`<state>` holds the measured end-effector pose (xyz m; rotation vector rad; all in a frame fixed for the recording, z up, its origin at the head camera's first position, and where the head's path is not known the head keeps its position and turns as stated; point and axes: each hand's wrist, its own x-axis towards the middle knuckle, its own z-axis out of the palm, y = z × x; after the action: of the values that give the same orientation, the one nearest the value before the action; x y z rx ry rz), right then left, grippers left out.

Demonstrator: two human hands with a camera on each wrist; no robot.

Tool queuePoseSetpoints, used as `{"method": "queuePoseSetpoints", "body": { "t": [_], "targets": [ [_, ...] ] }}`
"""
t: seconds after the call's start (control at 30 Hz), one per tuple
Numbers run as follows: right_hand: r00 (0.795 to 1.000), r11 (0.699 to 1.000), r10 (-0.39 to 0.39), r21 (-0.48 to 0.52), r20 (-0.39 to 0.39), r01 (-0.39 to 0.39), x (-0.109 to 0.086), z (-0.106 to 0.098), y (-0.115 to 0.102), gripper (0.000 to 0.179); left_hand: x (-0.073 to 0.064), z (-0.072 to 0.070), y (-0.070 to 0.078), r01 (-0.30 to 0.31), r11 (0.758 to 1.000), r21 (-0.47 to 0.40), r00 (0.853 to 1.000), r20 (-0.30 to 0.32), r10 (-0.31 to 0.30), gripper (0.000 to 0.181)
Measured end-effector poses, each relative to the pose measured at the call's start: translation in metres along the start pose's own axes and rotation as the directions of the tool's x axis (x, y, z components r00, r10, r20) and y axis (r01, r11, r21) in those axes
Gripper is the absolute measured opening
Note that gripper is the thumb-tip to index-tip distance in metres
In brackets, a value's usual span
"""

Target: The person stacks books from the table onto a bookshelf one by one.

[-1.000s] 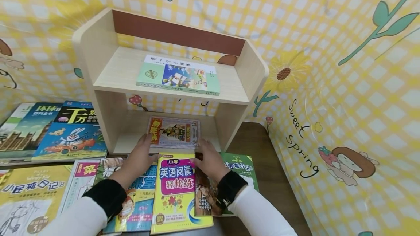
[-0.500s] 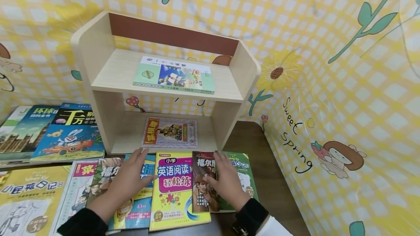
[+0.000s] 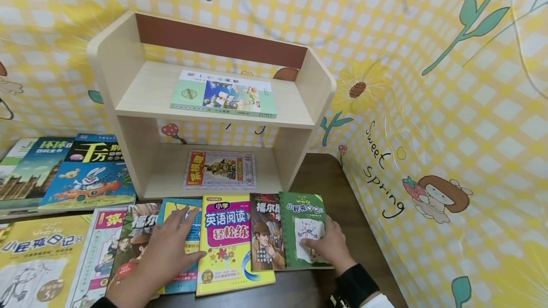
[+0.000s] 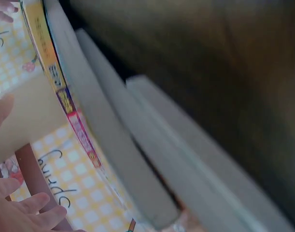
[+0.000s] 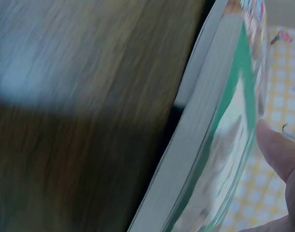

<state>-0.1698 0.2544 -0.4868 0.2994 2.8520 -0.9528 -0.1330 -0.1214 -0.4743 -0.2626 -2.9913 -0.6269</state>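
Note:
In the head view my left hand (image 3: 160,248) is spread over the blue book (image 3: 171,206), its thumb reaching the edge of the yellow English reading book (image 3: 233,277). Its spread fingers (image 4: 29,210) also show at the lower left of the left wrist view. My right hand (image 3: 331,246) grips the right side of the green diary book (image 3: 306,203), thumb over the cover and fingers along the outer edge. A dark red-brown book (image 3: 267,232) lies directly left of the green one. In the right wrist view, page edges and the green cover (image 5: 241,63) run beside my thumb (image 5: 277,150).
A two-tier wooden bookshelf (image 3: 128,70) stands behind the row. A pale green book (image 3: 222,96) lies on its upper shelf, a purple-bordered booklet (image 3: 220,170) on the lower. More books, including a yellow diary book (image 3: 43,251), cover the left side of the dark table (image 3: 355,217).
Both hands have drawn back from the booklet on the lower shelf. The right hand has moved right to the green book's edge; the left has come back over the blue book.

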Motion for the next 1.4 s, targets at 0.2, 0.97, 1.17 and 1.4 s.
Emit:
{"method": "queuePoseSetpoints", "body": {
  "t": [0.2, 0.97, 1.17, 1.4],
  "targets": [
    [0.992, 0.989, 0.112, -0.106, 0.052, -0.106, 0.007, -0.011, 0.005, 0.111, -0.009, 0.006, 0.003, -0.041, 0.997, 0.068, 0.998, -0.042, 0.044, 0.099],
    [0.965, 0.956, 0.24, -0.2, 0.104, -0.216, 0.026, -0.009, -0.009, 0.058, -0.021, 0.021, 0.022, -0.022, 1.0, 0.005, 0.999, 0.029, 0.022, 0.099],
    [0.959, 0.944, 0.269, -0.224, 0.092, -0.244, 0.026, -0.008, -0.008, 0.063, -0.024, 0.022, 0.024, -0.014, 1.0, -0.013, 0.999, 0.039, 0.015, 0.097],
    [0.945, 0.939, 0.313, -0.183, 0.091, -0.293, 0.024, -0.006, -0.007, 0.074, -0.027, 0.022, 0.027, -0.031, 0.999, -0.025, 0.999, 0.034, 0.032, 0.095]
  ]
}}
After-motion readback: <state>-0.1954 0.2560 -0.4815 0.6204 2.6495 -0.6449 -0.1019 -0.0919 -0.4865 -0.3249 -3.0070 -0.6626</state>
